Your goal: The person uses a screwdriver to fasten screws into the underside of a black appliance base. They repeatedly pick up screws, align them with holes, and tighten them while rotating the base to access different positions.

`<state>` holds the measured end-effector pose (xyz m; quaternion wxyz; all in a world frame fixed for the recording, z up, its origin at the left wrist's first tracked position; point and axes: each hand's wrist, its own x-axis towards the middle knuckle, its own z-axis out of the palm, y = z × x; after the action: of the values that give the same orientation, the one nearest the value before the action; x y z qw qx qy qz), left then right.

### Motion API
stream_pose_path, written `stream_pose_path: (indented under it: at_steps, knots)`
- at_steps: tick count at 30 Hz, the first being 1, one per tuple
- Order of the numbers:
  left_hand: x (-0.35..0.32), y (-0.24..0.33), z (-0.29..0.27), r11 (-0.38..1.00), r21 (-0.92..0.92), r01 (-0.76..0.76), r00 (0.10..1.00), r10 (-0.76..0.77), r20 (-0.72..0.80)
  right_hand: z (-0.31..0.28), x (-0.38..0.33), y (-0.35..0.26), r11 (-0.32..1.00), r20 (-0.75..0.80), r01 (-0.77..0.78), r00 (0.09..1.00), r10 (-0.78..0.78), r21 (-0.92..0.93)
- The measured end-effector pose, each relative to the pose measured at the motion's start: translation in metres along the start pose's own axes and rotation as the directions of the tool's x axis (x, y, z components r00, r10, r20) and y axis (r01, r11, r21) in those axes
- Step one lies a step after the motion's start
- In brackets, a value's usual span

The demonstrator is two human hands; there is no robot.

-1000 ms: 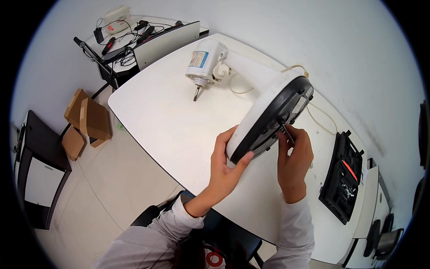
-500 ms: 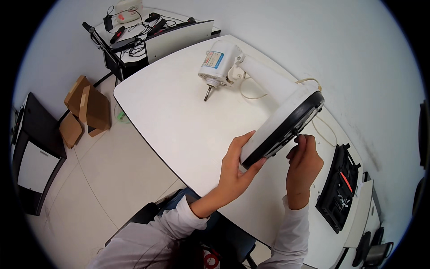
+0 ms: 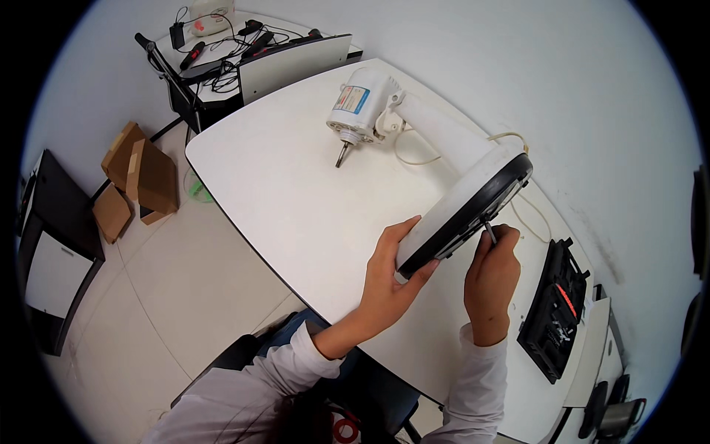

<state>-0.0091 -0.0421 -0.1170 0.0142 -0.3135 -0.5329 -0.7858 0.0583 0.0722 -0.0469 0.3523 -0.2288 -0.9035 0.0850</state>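
A white electric fan (image 3: 440,133) without blades lies on its side on the white table (image 3: 296,200). Its motor head (image 3: 364,103), with a bare metal shaft, points toward the near left. The round base (image 3: 451,200) has a black rim and is tipped up, its underside turned to the right. My left hand (image 3: 390,274) is closed around the base's near edge, thumb over the black rim. In my right hand (image 3: 494,274) is a thin metal rod-like tool (image 3: 490,231), pinched with its tip at the underside. The tool's handle end is hidden by my fingers.
An open black tool case (image 3: 556,314) with a red strip and small metal bits lies at the table's right. A pale cord (image 3: 534,214) runs behind the base. Cardboard boxes (image 3: 151,177) stand on the floor at left. A second desk (image 3: 222,52) holds tangled cables.
My right hand has shifted slightly left and turned, and the metal rod now shows between its fingers and the base. My left hand and the fan stay in place.
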Motion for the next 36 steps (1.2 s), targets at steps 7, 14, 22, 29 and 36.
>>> stream_pose_path:
  at_steps: [7,14,22,29,36]
  knots:
    - [0.002,0.001,0.002,1.000,0.000,-0.025,1.000,0.025,-0.005,0.006,0.009,0.007,0.988,-0.130,0.148,0.980,-0.151,-0.036]
    - [0.000,0.003,0.002,0.999,-0.040,0.018,1.000,-0.017,0.008,0.001,0.011,0.005,0.989,-0.117,0.111,0.986,-0.122,-0.096]
    - [0.001,0.001,-0.003,0.998,0.006,0.062,0.994,-0.062,0.090,-0.006,0.012,-0.017,0.992,-0.053,-0.095,0.994,0.099,0.085]
    - [0.002,0.002,0.002,0.999,-0.032,0.005,1.000,-0.006,-0.008,-0.010,0.010,-0.008,0.985,-0.051,-0.036,0.998,0.045,0.168]
    - [0.001,0.003,-0.001,0.997,-0.050,0.061,0.995,-0.057,0.087,-0.004,0.009,0.001,0.984,-0.245,0.132,0.965,-0.098,0.123]
